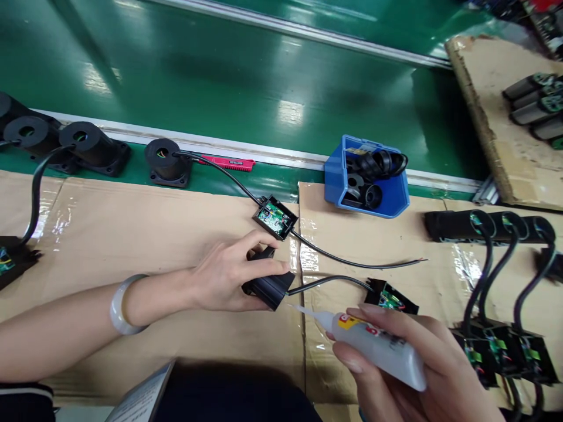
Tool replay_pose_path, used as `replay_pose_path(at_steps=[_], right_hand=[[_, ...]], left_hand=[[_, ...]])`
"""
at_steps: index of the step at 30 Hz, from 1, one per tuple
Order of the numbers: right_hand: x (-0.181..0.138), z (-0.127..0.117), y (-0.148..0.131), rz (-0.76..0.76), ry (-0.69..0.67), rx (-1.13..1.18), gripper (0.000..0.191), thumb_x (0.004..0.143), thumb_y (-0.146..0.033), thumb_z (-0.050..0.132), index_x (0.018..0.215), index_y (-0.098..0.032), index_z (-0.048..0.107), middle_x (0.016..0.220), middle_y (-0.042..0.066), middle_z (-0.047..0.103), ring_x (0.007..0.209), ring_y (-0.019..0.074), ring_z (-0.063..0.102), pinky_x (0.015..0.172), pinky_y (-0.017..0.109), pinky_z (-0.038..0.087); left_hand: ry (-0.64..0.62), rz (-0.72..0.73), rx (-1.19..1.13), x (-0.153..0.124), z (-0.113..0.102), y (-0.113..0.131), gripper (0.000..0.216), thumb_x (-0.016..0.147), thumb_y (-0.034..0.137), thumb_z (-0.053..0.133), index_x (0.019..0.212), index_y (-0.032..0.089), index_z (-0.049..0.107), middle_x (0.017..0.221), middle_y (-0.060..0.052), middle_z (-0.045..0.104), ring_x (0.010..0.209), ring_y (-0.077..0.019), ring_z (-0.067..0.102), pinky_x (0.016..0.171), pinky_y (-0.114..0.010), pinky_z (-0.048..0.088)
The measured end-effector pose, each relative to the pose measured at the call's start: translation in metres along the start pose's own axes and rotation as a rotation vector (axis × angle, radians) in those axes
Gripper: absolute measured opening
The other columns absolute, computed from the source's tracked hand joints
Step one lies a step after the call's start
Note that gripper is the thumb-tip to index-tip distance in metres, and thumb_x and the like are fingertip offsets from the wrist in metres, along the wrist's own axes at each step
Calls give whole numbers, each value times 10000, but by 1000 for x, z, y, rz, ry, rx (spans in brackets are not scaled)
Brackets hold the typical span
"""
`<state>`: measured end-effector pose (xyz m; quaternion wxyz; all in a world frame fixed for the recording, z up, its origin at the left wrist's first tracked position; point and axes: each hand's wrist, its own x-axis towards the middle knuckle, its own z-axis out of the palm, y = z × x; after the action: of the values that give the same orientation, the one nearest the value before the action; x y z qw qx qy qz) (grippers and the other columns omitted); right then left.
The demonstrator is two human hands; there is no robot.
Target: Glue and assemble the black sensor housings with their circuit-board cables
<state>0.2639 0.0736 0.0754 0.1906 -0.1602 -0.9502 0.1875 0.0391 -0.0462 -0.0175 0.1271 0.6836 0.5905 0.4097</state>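
My left hand [229, 275] grips a black plastic housing [268, 286] lying on the cardboard, with a black cable running from its right end to a small open box with a circuit board [390, 298]. A white glue bottle [378, 346] is held in my right hand [417, 375]; its thin nozzle points left, the tip just beside the housing's right end. A pale bangle sits on my left wrist. Behind the housing lies another open black box with a green circuit board [275, 217], wired to a black round part [166, 161].
A blue bin [336, 176] of black rings stands at the back. Black round parts [90, 146] line the green conveyor edge beside a red tool [229, 162]. Several finished cabled units [501, 346] lie at right. A cardboard sheet [488, 88] with more parts sits far right.
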Motion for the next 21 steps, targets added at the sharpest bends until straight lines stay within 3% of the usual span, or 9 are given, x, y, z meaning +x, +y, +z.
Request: replay_pose_path(at_steps=[21], right_hand=[[-6,-2,2,-24,-4,-85,280,928,-246,669,1187,-186,580,798,10,677,580,137,638,502,223,508]], left_hand=[[-4,9,1,1,-2,1,409,863,427,713,1202,217,621,1241,-147,587,938,-247,689,709,-377,639]])
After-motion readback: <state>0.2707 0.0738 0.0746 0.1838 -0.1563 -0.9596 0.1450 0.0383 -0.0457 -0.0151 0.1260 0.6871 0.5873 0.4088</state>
